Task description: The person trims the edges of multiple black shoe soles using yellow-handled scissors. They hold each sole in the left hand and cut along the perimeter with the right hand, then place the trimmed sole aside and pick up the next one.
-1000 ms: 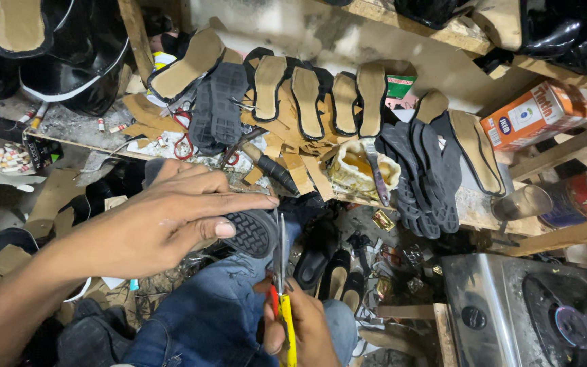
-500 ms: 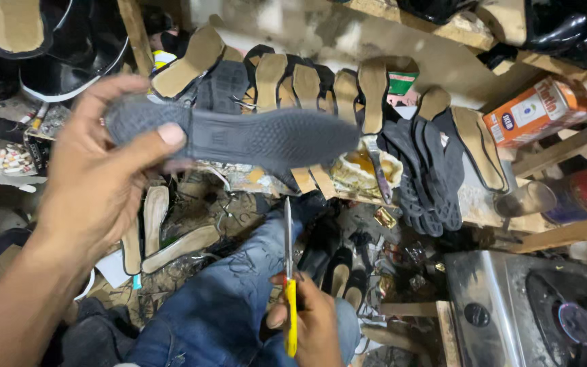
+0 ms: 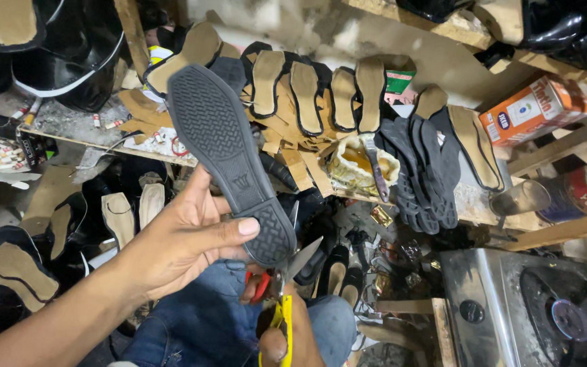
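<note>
Black sole (scissors half-hidden)

The left hand holds up a black shoe sole, bumpy side showing. Just below it, the right hand grips yellow scissors, blades open near the sole's heel. Tan soles lie on the shelf behind.

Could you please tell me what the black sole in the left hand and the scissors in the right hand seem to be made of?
The black sole, held in the left hand, looks like moulded rubber or a similar synthetic: matt, with a fine moulded tread pattern. The scissors in the right hand have shiny grey blades, seemingly metal, and glossy yellow and red handles, likely plastic.
</note>
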`<state>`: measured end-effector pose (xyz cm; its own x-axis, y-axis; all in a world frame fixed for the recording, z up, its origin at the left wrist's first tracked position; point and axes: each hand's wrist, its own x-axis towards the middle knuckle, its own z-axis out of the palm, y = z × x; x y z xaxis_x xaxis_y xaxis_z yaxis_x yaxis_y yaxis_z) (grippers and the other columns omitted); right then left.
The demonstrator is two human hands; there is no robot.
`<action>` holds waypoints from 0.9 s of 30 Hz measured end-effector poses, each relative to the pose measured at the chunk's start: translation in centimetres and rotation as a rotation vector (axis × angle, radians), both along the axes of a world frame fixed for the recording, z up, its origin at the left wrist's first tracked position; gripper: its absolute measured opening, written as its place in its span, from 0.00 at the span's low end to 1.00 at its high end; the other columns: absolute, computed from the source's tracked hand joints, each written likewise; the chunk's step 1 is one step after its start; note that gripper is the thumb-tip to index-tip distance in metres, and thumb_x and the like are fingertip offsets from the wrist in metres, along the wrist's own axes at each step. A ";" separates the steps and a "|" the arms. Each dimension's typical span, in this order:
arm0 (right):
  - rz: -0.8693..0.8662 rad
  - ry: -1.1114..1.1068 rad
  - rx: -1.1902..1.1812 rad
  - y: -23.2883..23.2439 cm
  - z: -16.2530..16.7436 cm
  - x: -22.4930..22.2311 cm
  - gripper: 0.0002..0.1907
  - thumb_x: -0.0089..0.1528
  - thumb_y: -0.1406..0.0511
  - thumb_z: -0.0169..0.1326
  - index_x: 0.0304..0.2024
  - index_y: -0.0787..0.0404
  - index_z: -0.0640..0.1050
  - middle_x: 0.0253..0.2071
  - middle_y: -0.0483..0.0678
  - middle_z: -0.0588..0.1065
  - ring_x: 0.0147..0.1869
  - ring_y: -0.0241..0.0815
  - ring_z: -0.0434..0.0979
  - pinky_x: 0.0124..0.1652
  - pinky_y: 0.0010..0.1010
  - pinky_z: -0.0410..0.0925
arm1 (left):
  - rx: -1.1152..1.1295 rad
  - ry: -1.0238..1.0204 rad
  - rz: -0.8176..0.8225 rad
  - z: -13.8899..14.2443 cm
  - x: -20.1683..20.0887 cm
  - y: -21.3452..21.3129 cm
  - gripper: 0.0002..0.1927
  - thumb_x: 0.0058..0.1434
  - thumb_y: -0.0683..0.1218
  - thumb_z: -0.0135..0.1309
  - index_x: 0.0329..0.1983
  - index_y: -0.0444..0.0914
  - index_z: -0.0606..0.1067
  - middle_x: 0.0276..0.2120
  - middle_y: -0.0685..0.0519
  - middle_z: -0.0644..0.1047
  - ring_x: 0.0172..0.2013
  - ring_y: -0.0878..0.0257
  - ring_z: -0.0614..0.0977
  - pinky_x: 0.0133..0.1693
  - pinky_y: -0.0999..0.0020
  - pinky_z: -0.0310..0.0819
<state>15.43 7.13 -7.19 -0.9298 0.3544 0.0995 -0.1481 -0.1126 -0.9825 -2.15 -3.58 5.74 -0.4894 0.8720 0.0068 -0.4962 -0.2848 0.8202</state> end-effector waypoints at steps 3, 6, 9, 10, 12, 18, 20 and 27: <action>0.014 -0.061 -0.063 0.0 0.2 0.5 0.73 0.39 0.21 0.49 0.62 0.75 0.70 0.40 0.49 0.74 0.45 0.39 0.73 0.47 0.30 0.64 | -0.014 -0.010 -0.008 -0.1 0.1 0.0 0.44 0.60 0.35 0.53 0.75 0.48 0.49 0.52 0.43 0.77 0.48 0.55 0.83 0.46 0.55 0.83; 0.029 -0.088 -0.137 0.0 0.3 0.9 0.70 0.38 0.23 0.54 0.61 0.75 0.70 0.38 0.46 0.74 0.42 0.36 0.71 0.43 0.28 0.63 | -0.016 0.022 -0.002 -0.2 -0.4 -0.2 0.44 0.61 0.36 0.53 0.77 0.48 0.49 0.53 0.43 0.77 0.48 0.57 0.83 0.43 0.60 0.81; 0.032 -0.012 -0.072 0.2 0.2 0.9 0.62 0.47 0.26 0.54 0.58 0.75 0.74 0.31 0.47 0.74 0.38 0.37 0.75 0.47 0.27 0.67 | -0.004 0.107 -0.011 0.0 -1.2 -0.5 0.43 0.62 0.36 0.54 0.77 0.44 0.50 0.52 0.42 0.78 0.46 0.59 0.83 0.42 0.63 0.81; 0.013 -0.081 -0.100 0.2 0.2 0.9 0.58 0.50 0.28 0.55 0.56 0.74 0.74 0.29 0.46 0.74 0.35 0.36 0.75 0.43 0.26 0.67 | -0.045 0.154 -0.010 0.2 -1.5 -0.5 0.42 0.61 0.36 0.55 0.76 0.43 0.51 0.51 0.42 0.79 0.45 0.59 0.83 0.41 0.64 0.81; -0.025 -0.220 -0.155 0.3 0.0 1.1 0.50 0.55 0.33 0.57 0.52 0.73 0.76 0.24 0.45 0.73 0.28 0.35 0.74 0.34 0.24 0.68 | -0.128 0.249 -0.008 0.6 -2.2 -0.5 0.41 0.59 0.37 0.56 0.74 0.40 0.53 0.49 0.41 0.80 0.43 0.60 0.84 0.39 0.66 0.82; -0.121 0.062 0.237 0.0 -1.4 2.0 0.40 0.62 0.42 0.57 0.55 0.72 0.79 0.25 0.42 0.74 0.28 0.29 0.75 0.31 0.21 0.68 | -0.077 0.377 -0.070 1.7 -2.9 -1.4 0.40 0.61 0.36 0.56 0.75 0.40 0.56 0.54 0.43 0.78 0.49 0.65 0.79 0.44 0.71 0.79; -0.166 0.084 0.245 -0.1 -2.0 1.6 0.38 0.62 0.42 0.57 0.51 0.73 0.78 0.29 0.45 0.79 0.27 0.30 0.76 0.31 0.21 0.69 | -0.049 0.399 -0.057 1.9 -2.9 -1.6 0.38 0.60 0.35 0.56 0.73 0.38 0.58 0.57 0.45 0.75 0.54 0.64 0.79 0.49 0.69 0.79; -0.009 0.238 0.252 0.7 -3.2 1.4 0.41 0.67 0.42 0.57 0.62 0.73 0.71 0.31 0.43 0.75 0.35 0.30 0.76 0.46 0.25 0.73 | -0.033 0.394 -0.117 1.6 -2.5 -1.2 0.35 0.63 0.36 0.58 0.73 0.35 0.61 0.58 0.43 0.77 0.52 0.59 0.82 0.49 0.62 0.83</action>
<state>16.79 7.84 -10.43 -0.8670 0.2995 0.3984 -0.3760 0.1315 -0.9172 -4.64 -4.81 7.29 -0.3529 0.9244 0.1449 -0.1702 -0.2157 0.9615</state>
